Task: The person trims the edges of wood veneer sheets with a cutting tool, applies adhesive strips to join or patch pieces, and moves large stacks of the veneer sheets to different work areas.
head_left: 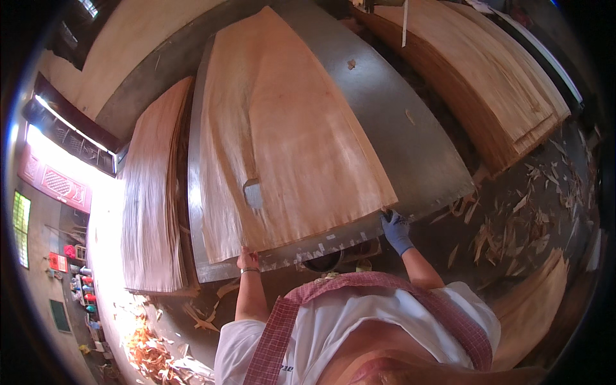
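A large, thin sheet of wood veneer (301, 141) lies over a grey metal-topped table (423, 147). Toward its left side runs a lengthwise wrinkle, with a ragged hole near the front through which grey shows. My left hand (248, 259), bare and with a band at the wrist, is closed on the sheet's near edge. At the near right corner my right hand (397, 231), in a blue-grey glove, pinches the veneer; its fingertips are partly hidden. Both arms reach forward, well apart.
Stacks of veneer stand on either side: a left stack (154, 192) and a far-right stack (475, 70). Wood scraps (513, 218) litter the floor at right, with a shavings heap (154, 350) at lower left. Small chips lie along the table's front edge.
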Available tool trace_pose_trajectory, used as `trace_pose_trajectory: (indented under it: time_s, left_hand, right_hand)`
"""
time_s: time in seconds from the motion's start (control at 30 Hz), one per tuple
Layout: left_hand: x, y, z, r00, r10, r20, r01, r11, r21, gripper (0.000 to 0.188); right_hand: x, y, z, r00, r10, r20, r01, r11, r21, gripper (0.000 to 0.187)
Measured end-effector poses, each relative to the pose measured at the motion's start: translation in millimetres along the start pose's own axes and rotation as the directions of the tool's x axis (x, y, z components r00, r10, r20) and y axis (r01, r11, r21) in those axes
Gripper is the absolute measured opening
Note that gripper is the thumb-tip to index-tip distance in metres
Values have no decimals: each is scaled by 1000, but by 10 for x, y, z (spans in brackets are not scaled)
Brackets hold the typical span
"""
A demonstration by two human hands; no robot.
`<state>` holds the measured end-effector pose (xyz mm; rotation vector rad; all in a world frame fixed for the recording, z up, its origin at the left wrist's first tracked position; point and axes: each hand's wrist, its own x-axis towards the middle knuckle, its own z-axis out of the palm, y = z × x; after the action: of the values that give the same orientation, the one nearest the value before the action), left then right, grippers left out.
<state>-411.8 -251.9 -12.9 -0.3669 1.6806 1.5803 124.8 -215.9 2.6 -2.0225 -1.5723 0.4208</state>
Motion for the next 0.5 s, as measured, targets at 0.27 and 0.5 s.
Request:
trace_pose_trajectory:
  time_s: [0.27, 0.5]
  left_hand:
    - [271, -192, -99, 977, 30, 212, 3, 988, -154, 20]
    - [162, -409, -1, 951, -59, 303, 115, 979, -169, 6]
  right_hand:
    - [224, 634, -88, 965, 252, 72, -262, 928, 263, 47]
    - [695, 1048, -308, 984, 80, -161, -106, 981, -162, 43]
